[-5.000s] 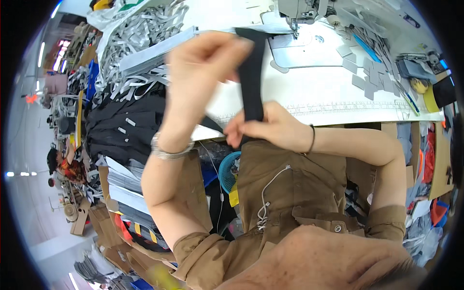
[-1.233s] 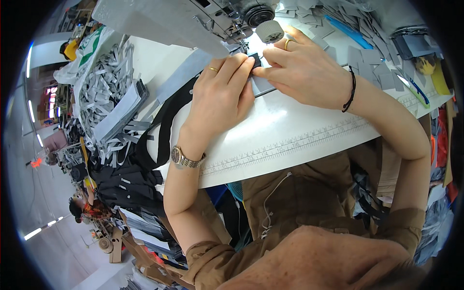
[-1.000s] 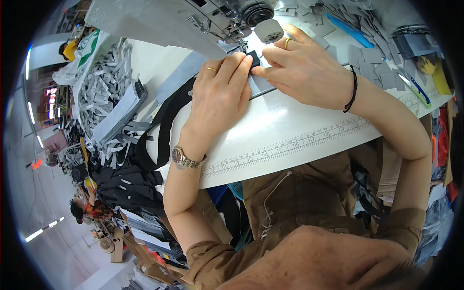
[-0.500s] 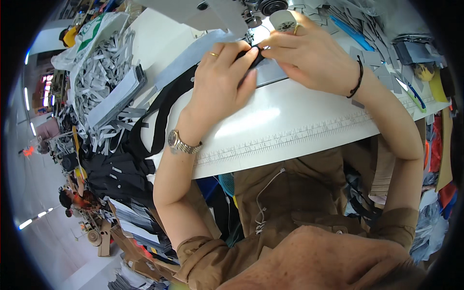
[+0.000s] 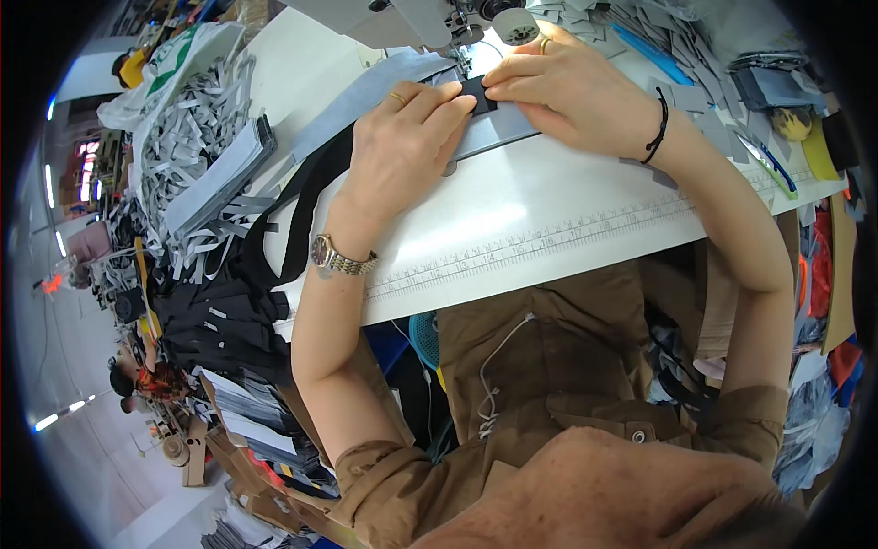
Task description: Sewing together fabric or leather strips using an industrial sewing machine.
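Note:
Just in front of the needle of a white sewing machine, both my hands pinch a piece of black fabric. My left hand is closed on its left edge, thumb and fingers together. Opposite it, my right hand grips the right edge between thumb and fingertips. The fabric lies over the grey metal plate of the machine bed. From under my left hand a long black strip runs down over the table's left edge. A grey-blue flat piece lies left of the needle.
Many cut grey strips and a flat grey stack lie on the left. Black garments hang below them. Grey scraps, a blue tool and thread snips are on the right. A ruler scale runs along the table's front edge.
My hands have drawn slightly apart and a little back, and more of the black fabric now shows flat between them. The strip on the left has shifted slightly.

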Tool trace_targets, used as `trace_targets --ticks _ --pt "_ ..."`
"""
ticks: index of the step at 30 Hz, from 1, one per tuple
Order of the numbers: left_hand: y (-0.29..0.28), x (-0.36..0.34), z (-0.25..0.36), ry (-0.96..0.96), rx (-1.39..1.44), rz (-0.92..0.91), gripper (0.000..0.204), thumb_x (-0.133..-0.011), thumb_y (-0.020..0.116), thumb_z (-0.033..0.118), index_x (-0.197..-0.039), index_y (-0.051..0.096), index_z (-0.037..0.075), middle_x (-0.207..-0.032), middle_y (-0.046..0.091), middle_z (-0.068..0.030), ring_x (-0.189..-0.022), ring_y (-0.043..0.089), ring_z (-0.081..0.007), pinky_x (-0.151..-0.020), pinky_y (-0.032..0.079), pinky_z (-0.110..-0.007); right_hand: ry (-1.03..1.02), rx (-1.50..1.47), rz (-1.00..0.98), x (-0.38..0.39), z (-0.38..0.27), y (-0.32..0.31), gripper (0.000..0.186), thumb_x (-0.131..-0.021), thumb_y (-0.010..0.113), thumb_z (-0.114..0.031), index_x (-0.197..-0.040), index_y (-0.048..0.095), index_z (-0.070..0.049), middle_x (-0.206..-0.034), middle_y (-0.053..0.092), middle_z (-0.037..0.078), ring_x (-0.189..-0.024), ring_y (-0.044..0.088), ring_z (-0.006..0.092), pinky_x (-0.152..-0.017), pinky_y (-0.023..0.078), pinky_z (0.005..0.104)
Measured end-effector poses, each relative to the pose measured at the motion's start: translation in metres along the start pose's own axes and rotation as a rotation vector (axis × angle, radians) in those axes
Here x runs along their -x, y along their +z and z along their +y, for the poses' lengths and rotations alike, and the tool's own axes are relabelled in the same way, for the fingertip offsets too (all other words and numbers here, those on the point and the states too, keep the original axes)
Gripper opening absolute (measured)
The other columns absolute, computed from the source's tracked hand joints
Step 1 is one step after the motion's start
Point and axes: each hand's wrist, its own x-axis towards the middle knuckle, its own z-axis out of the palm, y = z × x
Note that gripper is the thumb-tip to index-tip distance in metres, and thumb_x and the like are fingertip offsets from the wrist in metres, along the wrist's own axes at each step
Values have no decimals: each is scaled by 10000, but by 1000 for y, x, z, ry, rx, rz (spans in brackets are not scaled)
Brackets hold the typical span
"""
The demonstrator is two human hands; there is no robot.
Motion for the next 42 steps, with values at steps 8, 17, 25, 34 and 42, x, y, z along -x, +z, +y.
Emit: trace_targets --ticks 8,17,25,34,42 --pt "-2 -3 -3 41 -93 -8 105 -798 726 129 -890 696 89 -976 739 -46 -818 687 -171 -613 563 -277 -29 0 -19 -3 4 -1 233 -882 634 -60 -1100 705 -25 -1216 657 52 -1158 556 267 -1048 394 437" --pt "5 2 5 7 -52 -7 103 -821 674 123 -911 685 74 -979 710 -38 -884 667 -184 -646 568 -294 -57 -78 -34 -2 -1 -8 218 -836 617 -25 -1031 705 16 -1145 677 90 -1098 591 280 -999 410 426" --pt "-82 61 -6 -134 -187 77 84 -802 682 108 -883 691 89 -938 703 -62 -922 662 -241 -771 558 -341 70 -250 -113 -11 -5 -14 237 -836 572 -8 -1030 696 49 -1185 667 126 -1127 575 320 -1056 375 422" --pt "-195 165 -54 -667 -855 -465 95 -787 638 103 -785 705 37 -868 654 -104 -911 633 -298 -740 535 -407 17 -177 -98 -12 -1 -11 226 -850 568 -8 -1029 693 51 -1185 666 114 -1116 576 317 -1026 406 417" --pt "-185 174 -55 -828 -877 -501 113 -853 635 136 -797 699 61 -859 689 -98 -859 679 -298 -726 551 -424 18 -160 -69 -11 -5 -9 208 -865 568 -14 -1016 701 40 -1146 677 100 -1092 590 293 -1033 409 422"
